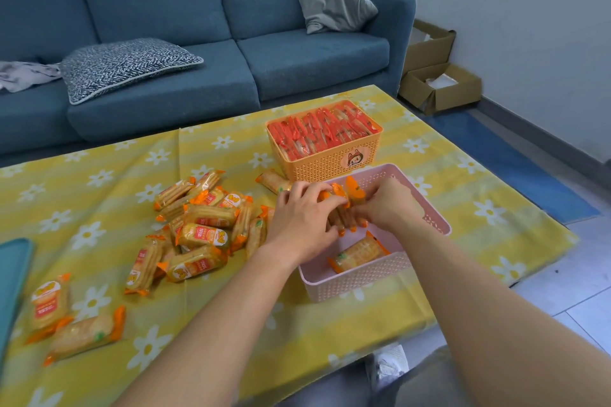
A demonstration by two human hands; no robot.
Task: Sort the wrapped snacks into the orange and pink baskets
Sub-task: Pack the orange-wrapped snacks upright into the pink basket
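- Left hand (302, 218) and right hand (388, 205) meet over the pink basket (357, 277); together they are closed around a bundle of orange-wrapped snacks (344, 205), fingers curled against the packets from either side.
- Bundle: several packets pressed side by side, crimped orange ends sticking up above the fingers and down below the palms. It is held inside the basket's outline, at about rim level; whether it touches the basket floor cannot be told.
- Pink basket: lattice-walled, rectangular, near the table's right edge. One loose packet (358, 254) lies flat in its near part: clear film, pale biscuit visible, orange ends.
- Orange basket (325, 158): just behind the pink one, touching or nearly so, lattice walls, cartoon sticker on the near wall. Packed full of red-wrapped snacks (319, 134) standing on edge in rows.
- Unsorted pile (198, 228) of orange-wrapped packets lies at table centre, left of the hands; some show a red label panel.
- One single packet (272, 180) rests between the pile and the orange basket.
- Two further packets (71, 320) sit near the table's front left corner, beside a teal tray (11, 277).
- Table covering: yellow cloth with white daisies (99, 175).
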